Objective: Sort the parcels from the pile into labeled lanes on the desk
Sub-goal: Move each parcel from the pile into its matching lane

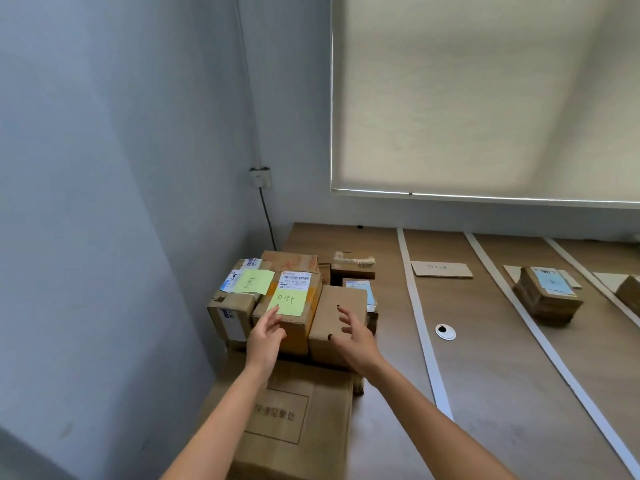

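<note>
A pile of brown cardboard parcels sits at the desk's left end by the wall. The middle parcel point(294, 306) carries a white shipping label and a green sticky note. My left hand point(265, 336) reaches to its near left corner, fingers extended and touching it. A plain brown parcel point(341, 317) stands right of it; my right hand point(353, 341) hovers over its near face, fingers spread, holding nothing. Another parcel with a green note point(239, 296) lies at the far left. White tape strips point(415, 306) divide the desk into lanes. A cardboard lane label point(441, 269) lies flat.
A large flat cardboard box point(298, 420) with printed characters lies in front of the pile. A stack of parcels point(547, 296) stands in a lane at right, another point(628, 289) at the edge. A white cable grommet point(445, 331) sits in the desk. Wall at left.
</note>
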Demonstrator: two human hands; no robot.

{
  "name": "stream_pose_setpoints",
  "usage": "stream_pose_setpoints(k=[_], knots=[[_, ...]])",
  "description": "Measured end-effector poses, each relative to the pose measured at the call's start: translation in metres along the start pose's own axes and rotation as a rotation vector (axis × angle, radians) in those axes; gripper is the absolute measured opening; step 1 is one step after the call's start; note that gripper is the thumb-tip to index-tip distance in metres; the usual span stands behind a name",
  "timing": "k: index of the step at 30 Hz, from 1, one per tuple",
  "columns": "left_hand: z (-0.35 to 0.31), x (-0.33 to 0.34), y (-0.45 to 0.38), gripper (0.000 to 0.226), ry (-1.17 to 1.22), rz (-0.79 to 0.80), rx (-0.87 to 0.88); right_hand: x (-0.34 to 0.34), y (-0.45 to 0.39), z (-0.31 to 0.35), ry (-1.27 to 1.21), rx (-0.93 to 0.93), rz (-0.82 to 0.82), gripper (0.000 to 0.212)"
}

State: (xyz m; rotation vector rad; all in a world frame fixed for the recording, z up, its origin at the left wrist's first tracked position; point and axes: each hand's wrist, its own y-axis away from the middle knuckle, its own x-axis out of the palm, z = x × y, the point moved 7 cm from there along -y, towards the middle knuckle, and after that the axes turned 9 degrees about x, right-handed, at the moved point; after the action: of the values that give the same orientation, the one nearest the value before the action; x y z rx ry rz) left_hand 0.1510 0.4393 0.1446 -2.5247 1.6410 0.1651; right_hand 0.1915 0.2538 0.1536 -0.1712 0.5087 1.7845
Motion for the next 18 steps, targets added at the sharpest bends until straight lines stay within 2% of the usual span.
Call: stream_pose_setpoints(k=[3, 7, 11, 14, 18], knots=[[-0.007, -0.026, -0.017, 0.048, -0.012, -0.072, 0.047, 0.018, -0.018, 0.026, -0.013, -0.050, 0.006, 0.064], [-0.019, -0.067, -0.036, 0.042, -0.065, -0.260, 0.136, 0.046, -0.036, 0.050, -0.051, -0.076, 0.080, 0.061], [-0.021, -0.105, -0.061, 0.042, -0.102, -0.382, 0.188, 0.070, -0.056, 0.073, -0.019, -0.108, 0.054, 0.059], [-0.011, -0.122, -0.084, 0.048, -0.096, -0.375, 0.156, 0.096, -0.070, 0.089, -0.019, -0.131, 0.084, 0.058], [0.020, -0.122, -0.108, 0.050, -0.072, -0.255, 0.045, 0.131, -0.086, 0.094, -0.047, -0.082, 0.152, 0.060]])
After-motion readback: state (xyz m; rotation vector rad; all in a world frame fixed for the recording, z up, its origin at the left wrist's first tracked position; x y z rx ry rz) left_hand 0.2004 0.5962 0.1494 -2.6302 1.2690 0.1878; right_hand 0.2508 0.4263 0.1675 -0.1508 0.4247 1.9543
